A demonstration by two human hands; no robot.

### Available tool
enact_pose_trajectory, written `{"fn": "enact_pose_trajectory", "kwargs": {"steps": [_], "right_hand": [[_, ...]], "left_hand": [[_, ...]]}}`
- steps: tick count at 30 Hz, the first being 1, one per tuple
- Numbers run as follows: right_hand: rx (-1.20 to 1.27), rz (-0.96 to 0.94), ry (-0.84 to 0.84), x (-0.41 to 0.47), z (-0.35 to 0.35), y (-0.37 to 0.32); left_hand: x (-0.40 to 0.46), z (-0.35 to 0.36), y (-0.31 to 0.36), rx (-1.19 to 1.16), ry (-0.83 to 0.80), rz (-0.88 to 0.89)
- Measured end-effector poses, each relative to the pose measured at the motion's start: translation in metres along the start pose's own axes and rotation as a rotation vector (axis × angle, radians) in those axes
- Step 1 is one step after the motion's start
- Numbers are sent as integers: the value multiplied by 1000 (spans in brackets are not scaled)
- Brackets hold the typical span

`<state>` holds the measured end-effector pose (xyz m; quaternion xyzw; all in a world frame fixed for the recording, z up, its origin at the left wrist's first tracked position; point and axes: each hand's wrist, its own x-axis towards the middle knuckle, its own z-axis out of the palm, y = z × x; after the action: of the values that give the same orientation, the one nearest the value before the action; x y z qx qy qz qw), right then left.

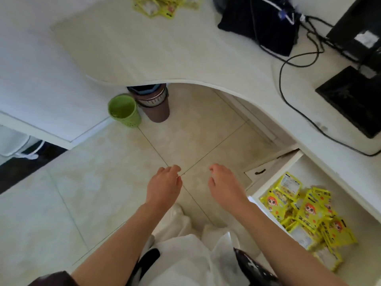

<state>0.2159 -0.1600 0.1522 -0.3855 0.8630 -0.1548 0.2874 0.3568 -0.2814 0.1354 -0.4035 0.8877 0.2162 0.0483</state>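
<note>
Both hands hang over the tiled floor near six o'clock with nothing in them, fingers loosely curled: the left hand (165,182) and, just beside it, the right hand (223,182). At four o'clock the white pull-out drawer (334,182) stands open, which puts its heap of yellow cartoon-printed foil snack packets (309,215) within the right hand's easy reach. More yellow packets (162,6) lie at twelve o'clock on the pale curved counter (165,48). Under its edge, at ten o'clock, stand a green perforated plastic bin (123,111), possibly empty, and a brown plastic bin (156,108).
</note>
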Motion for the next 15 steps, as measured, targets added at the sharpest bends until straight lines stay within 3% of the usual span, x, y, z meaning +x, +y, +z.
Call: {"fn": "enact_pose_trajectory", "kwargs": {"steps": [15], "right_hand": [[-138,-161,60,192,-58,-120]], "left_hand": [[172,-117,-75,9,170,-46]]}}
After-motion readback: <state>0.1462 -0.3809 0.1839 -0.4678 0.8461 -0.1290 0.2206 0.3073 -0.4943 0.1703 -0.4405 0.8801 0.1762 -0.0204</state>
